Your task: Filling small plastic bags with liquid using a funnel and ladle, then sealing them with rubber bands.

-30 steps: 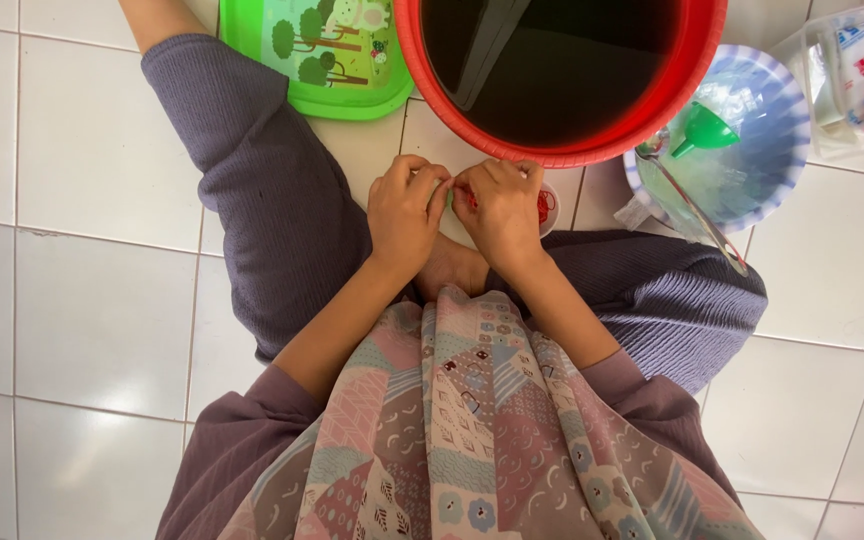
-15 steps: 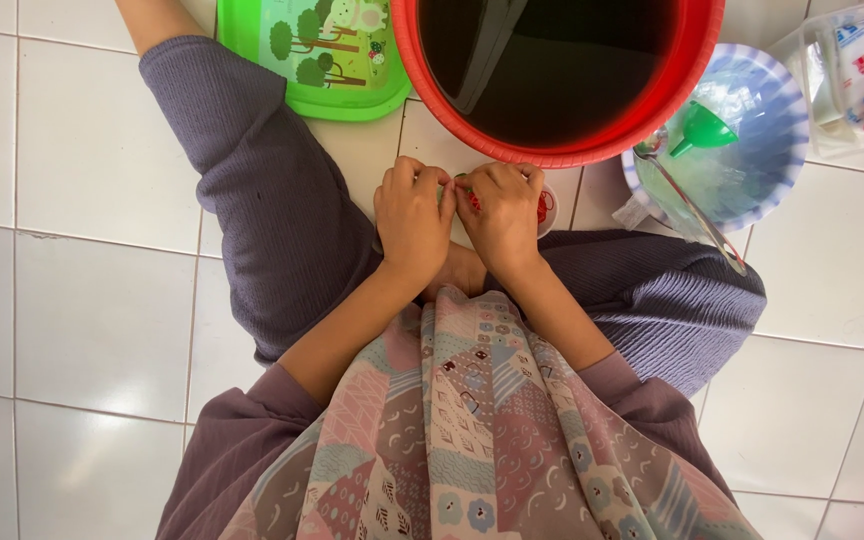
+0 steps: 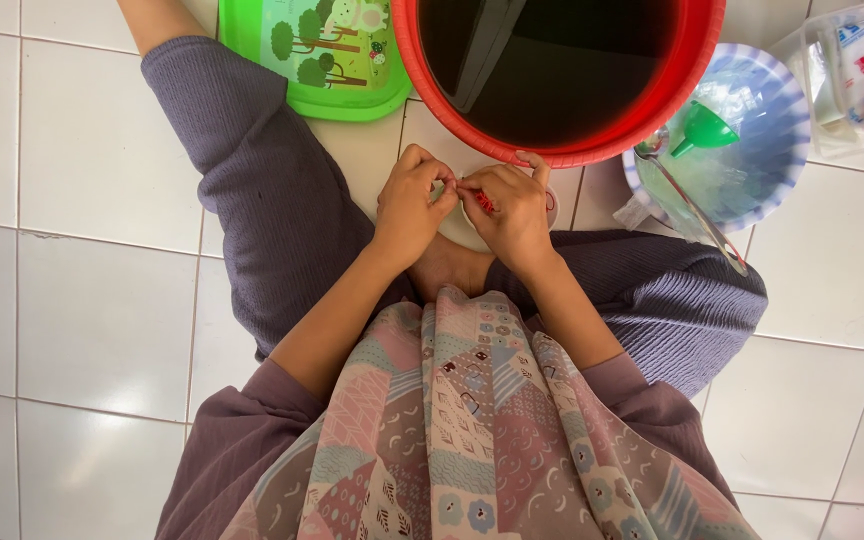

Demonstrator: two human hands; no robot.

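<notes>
A: Since it is so tiny, how is the small red stretchy band (image 3: pixel 484 201) held?

B: Both hands, left hand (image 3: pixel 414 203) and right hand (image 3: pixel 513 208), pinch it together by the big red plastic bucket (image 3: pixel 562 150). It looks light, soft; grip its ends.

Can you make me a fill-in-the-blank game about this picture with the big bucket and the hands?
1. The big bucket full of dark liquid is coloured ____.
2. The funnel lying in the blue bowl is coloured ____.
3. The left hand and the right hand pinch one small ____ thing between them.
4. The green tray has pictures of ____ on it.

Missing words: red; green; red; trees
</notes>
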